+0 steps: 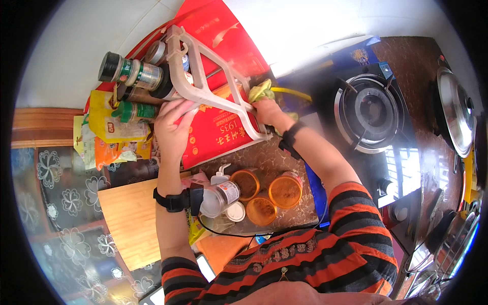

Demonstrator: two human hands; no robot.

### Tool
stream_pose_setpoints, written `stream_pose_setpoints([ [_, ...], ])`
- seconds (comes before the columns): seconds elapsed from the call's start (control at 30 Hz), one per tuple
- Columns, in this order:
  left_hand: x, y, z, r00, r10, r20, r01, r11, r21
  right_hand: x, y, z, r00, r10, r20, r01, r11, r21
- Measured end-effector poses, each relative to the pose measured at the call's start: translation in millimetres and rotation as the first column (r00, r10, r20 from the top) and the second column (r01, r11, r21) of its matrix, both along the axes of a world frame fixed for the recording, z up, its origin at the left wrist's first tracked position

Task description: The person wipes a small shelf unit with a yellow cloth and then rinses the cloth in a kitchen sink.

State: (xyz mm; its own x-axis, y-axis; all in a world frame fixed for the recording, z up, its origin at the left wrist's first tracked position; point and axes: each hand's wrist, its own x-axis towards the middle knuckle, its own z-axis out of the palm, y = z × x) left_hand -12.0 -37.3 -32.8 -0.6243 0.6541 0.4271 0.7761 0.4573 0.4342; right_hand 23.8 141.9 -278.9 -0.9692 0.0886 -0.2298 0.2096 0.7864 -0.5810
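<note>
A pale plastic rack [206,93] stands tilted over red printed cardboard [232,126]. My left hand [173,124] has its fingers closed on the rack's lower left edge, beside a green-capped spice bottle [135,111]. My right hand [268,111] presses a yellow-green cloth [261,90] around the rack's right-hand bar. Bottles lie at the rack's left side, among them a black-capped seasoning jar [131,71] and a jar with a pale lid [155,52]. Part of the rack's far side is hidden behind its frame and the bottles.
Orange-rimmed jars [285,189] and a clear plastic jar [219,198] stand on the brown counter in front of me. A wooden cutting board [131,223] lies at the left, below yellow food packets [118,122]. To the right are a gas burner [370,110] and a lidded pan [455,110].
</note>
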Motion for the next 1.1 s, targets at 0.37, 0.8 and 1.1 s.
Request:
stream_pose_setpoints([
  [0.37, 1.5, -7.8, 2.3, 0.999, -0.043, -0.001, 0.043, 0.999, 0.028, 51.3, -7.3, 81.0, 0.906, 0.382, 0.182, -0.377, 0.924, -0.06],
  [0.8, -0.8, -4.7, -1.6, 0.997, -0.062, -0.049, 0.063, 0.998, 0.008, 94.0, -22.3, 35.0, 0.99, 0.0, -0.139, -0.035, 0.968, -0.248],
  [1.1, 2.9, -4.9, -0.2, 0.998, -0.053, -0.026, 0.055, 0.997, 0.061, 109.5, -33.7, 44.5, 0.988, -0.127, -0.091, 0.107, 0.975, -0.197],
])
